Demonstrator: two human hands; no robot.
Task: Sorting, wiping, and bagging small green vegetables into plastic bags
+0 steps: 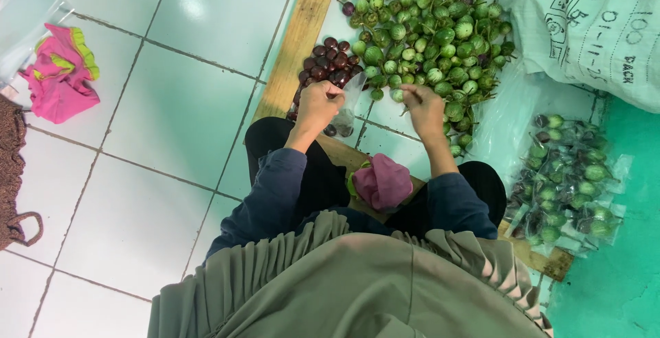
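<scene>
our left hand [317,104] grips a clear plastic bag [349,101]; our right hand [424,110] pinches a small green eggplant [398,95] from the pile [433,36].

A floor of pale, glossy square tiles [172,115] carries everything here; at the right edge it turns teal green [619,255]. A long, light wooden plank [297,42] lies across the tiles. Beside it sit a small heap of dark purple round eggplants [331,62] and a large heap of small green round eggplants [430,36]. Clear plastic bags filled with green eggplants [567,183] lie at the right, a white woven sack [591,22] above them. A pink cloth with yellow-green trim [60,77] lies far left.
</scene>
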